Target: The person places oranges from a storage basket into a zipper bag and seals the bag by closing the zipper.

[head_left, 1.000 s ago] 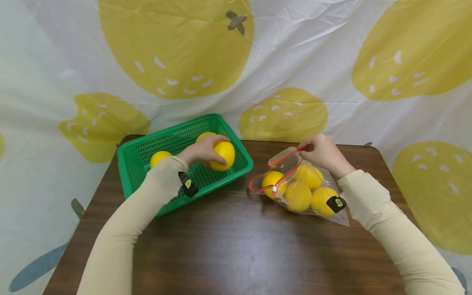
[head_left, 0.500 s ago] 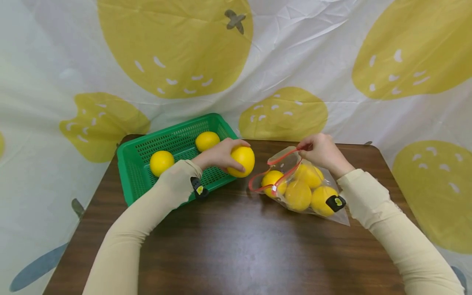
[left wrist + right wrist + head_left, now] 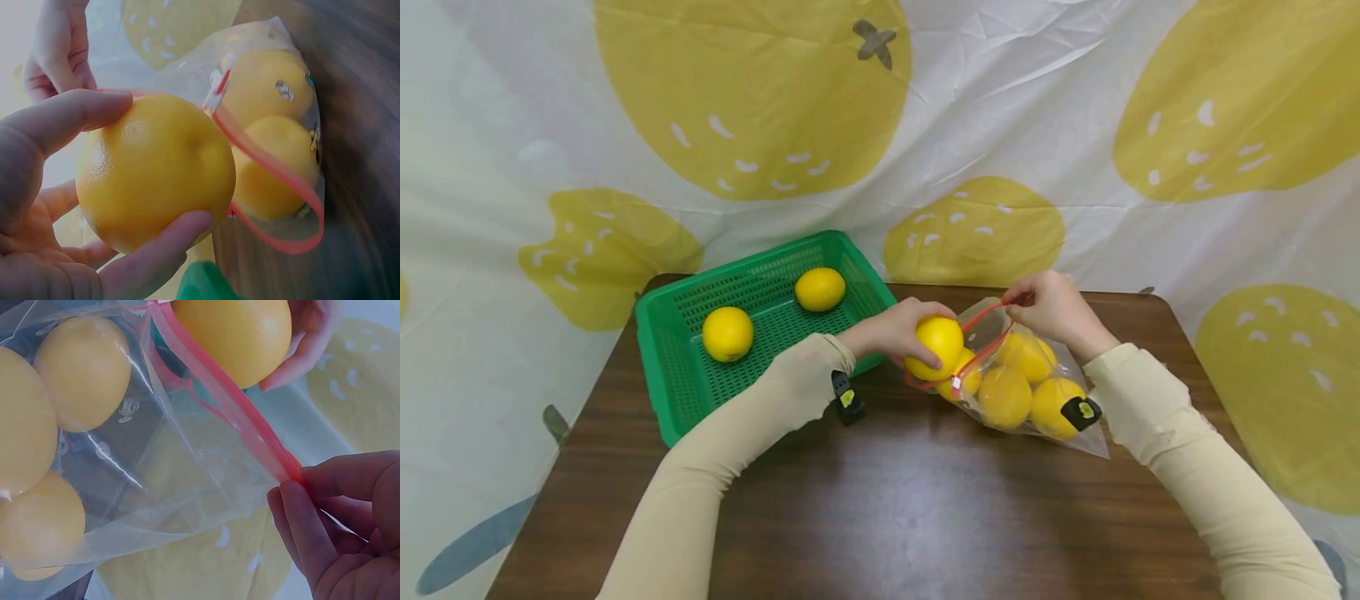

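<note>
My left hand (image 3: 891, 329) grips a round yellow orange (image 3: 942, 337) at the mouth of a clear zip bag (image 3: 1093, 447). In the left wrist view, thumb and fingers curl round the held orange (image 3: 156, 172), which overlaps the bag's red zip edge (image 3: 275, 164). Several oranges (image 3: 1004, 398) lie inside the bag, which rests on its side on the table. With thumb and fingertips my right hand (image 3: 1056, 310) pinches the far corner of the mouth; the right wrist view shows the red zip strip (image 3: 231, 394) pulled taut from there, the mouth parted.
A green plastic basket (image 3: 655, 375) stands on the left, with one orange (image 3: 727, 333) near its left end and another orange (image 3: 820, 289) near the back right. Behind the brown wooden table (image 3: 887, 517) hangs a white cloth (image 3: 820, 221) printed with yellow fruit.
My left hand has lifted the orange out of the basket and carried it right, over the basket's rim, to the bag's mouth. My right hand keeps its hold on the bag.
</note>
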`<act>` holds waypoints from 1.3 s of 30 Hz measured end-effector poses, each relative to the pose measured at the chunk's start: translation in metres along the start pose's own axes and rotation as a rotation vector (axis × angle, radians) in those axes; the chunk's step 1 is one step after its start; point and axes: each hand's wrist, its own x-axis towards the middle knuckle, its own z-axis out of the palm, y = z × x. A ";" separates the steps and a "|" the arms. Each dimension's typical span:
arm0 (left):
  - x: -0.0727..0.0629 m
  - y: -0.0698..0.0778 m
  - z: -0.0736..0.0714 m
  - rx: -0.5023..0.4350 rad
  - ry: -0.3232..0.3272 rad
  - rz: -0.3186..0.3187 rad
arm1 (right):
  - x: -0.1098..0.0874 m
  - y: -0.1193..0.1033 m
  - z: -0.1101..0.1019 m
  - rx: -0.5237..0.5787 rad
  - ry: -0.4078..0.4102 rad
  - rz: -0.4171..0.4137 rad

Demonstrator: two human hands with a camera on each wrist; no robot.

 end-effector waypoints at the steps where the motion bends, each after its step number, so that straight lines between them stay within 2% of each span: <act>1: 0.001 0.000 0.001 0.003 -0.001 0.009 | 0.000 0.000 0.000 -0.001 0.002 0.000; 8: 0.003 0.003 0.007 -0.059 -0.015 -0.022 | 0.001 0.000 0.002 0.000 0.007 -0.009; 11: 0.004 0.004 0.010 -0.071 -0.014 0.000 | 0.002 -0.001 0.004 -0.001 0.011 -0.020; 18: 0.010 0.009 0.019 -0.230 0.009 -0.011 | 0.002 -0.003 0.008 -0.015 0.009 -0.049; 22: 0.013 0.011 0.024 -0.249 0.062 -0.036 | 0.002 -0.004 0.009 -0.021 0.003 -0.052; 28: 0.016 0.018 0.033 -0.226 0.182 -0.124 | 0.002 -0.007 0.008 -0.024 0.001 -0.042; 31: 0.017 0.019 0.037 -0.278 0.221 -0.150 | 0.002 -0.009 0.008 -0.021 0.001 -0.040; 33: 0.018 0.019 0.040 -0.281 0.252 -0.167 | 0.002 -0.010 0.009 -0.021 0.001 -0.038; 39: 0.024 0.020 0.046 -0.221 0.335 -0.194 | 0.003 -0.012 0.009 -0.012 0.015 -0.055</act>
